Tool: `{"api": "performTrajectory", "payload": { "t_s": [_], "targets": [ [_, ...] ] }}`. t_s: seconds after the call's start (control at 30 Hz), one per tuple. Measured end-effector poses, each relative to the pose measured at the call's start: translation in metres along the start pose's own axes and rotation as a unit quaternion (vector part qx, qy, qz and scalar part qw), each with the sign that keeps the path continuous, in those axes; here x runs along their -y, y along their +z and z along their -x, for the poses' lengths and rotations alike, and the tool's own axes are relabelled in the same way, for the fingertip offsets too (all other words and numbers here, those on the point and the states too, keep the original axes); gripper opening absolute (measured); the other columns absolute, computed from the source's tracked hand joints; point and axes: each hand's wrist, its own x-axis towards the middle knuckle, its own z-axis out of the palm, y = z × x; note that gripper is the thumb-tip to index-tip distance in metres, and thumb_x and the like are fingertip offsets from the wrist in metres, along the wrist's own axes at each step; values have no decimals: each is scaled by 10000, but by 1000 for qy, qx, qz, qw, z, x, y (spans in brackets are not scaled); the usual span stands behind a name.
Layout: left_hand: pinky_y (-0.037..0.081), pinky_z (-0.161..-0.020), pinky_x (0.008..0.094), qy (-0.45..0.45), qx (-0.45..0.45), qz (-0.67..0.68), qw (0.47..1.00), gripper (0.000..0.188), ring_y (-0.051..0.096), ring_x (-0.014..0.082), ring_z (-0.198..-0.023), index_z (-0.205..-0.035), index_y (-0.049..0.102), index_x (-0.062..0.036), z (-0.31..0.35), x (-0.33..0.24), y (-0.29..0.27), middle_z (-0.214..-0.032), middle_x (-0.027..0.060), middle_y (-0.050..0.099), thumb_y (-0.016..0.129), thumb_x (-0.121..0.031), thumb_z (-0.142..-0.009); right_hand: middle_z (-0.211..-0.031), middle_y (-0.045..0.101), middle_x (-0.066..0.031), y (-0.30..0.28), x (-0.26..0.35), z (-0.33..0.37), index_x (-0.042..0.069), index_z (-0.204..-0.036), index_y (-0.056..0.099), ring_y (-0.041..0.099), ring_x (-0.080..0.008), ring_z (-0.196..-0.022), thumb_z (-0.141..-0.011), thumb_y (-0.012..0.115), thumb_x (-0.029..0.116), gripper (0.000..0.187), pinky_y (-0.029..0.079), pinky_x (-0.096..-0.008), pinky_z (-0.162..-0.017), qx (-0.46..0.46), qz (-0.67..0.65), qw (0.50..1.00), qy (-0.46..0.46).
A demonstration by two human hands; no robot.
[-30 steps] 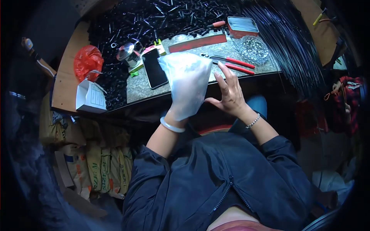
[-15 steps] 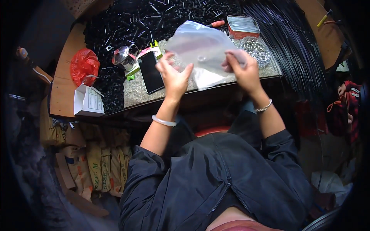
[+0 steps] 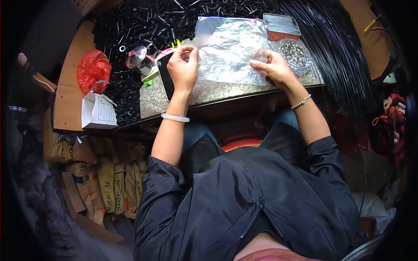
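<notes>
A clear plastic bag (image 3: 230,48) is spread out flat and upright-looking over the grey stone slab, its surface wrinkled and shiny. My left hand (image 3: 183,68) pinches its left edge between thumb and fingers. On the opposite side my right hand (image 3: 278,69) grips the right edge, thumb in front. Directly left of my left hand lies a dark-screened phone (image 3: 164,76), partly covered by that hand. A clear round dish of small metal parts (image 3: 294,55) stands just beyond my right hand.
Black parts (image 3: 143,26) heap across the back. Long black rods (image 3: 333,56) lie at right, near a tin of thin metal pins (image 3: 282,24). At left are a red plastic bag (image 3: 92,69), a white box (image 3: 99,112) and a silver-lidded jar (image 3: 138,58). A person (image 3: 395,117) is far right.
The clear bag has gone from crumpled and tilted to stretched flat. My left hand has moved left and closed on its edge; my right hand has shifted slightly.
</notes>
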Motion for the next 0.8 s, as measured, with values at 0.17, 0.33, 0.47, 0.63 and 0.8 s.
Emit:
{"api": "performTrajectory", "payload": {
  "t_s": [0.17, 0.33, 0.47, 0.63, 0.8],
  "targets": [
    [448, -518, 226, 68, -27, -162, 984, 165, 552, 65, -548, -791, 611, -14, -2, -2, -1, -640, 15, 613, 668, -163, -832, -906, 645, -35, -1, -22, -14, -35, -1072, 571, 603, -63, -752, -891, 583, 91, 220, 497, -182, -660, -33, -79, 995, -47],
    [454, -542, 254, 48, -23, -245, 968, 200, 565, 101, -544, -760, 610, -21, 1, -6, -8, -634, 41, 620, 693, -198, -805, -895, 647, -35, 6, -18, -13, -49, -1096, 556, 602, -55, -710, -896, 569, 76, 236, 495, -175, -642, -34, -78, 995, -57],
    [457, -548, 268, -8, -6, -222, 975, 197, 580, 132, -546, -753, 601, -22, 3, -9, -8, -618, 63, 613, 680, -193, -809, -796, 642, -7, 8, -19, -10, -53, -1111, 553, 563, -23, -636, -891, 572, 71, 253, 458, -170, -570, -70, -32, 995, -64],
    [452, -521, 271, 26, 33, -316, 948, 227, 571, 109, -551, -738, 568, -12, 6, -14, -6, -576, 49, 581, 642, -200, -841, -654, 587, 41, 9, -20, -4, -49, -1099, 562, 468, 9, -550, -881, 584, 80, 254, 359, -155, -494, -112, 101, 983, -105],
    [576, -666, 308, -275, 171, 90, 942, 237, 583, 133, -670, -827, 497, -11, 0, -10, -12, -837, 99, 590, 571, -222, -904, -629, 571, 49, 9, -21, 0, -47, -1096, 566, 449, 13, -537, -881, 586, 81, 252, 347, -153, -489, -114, 124, 981, -96]
  ]
}}
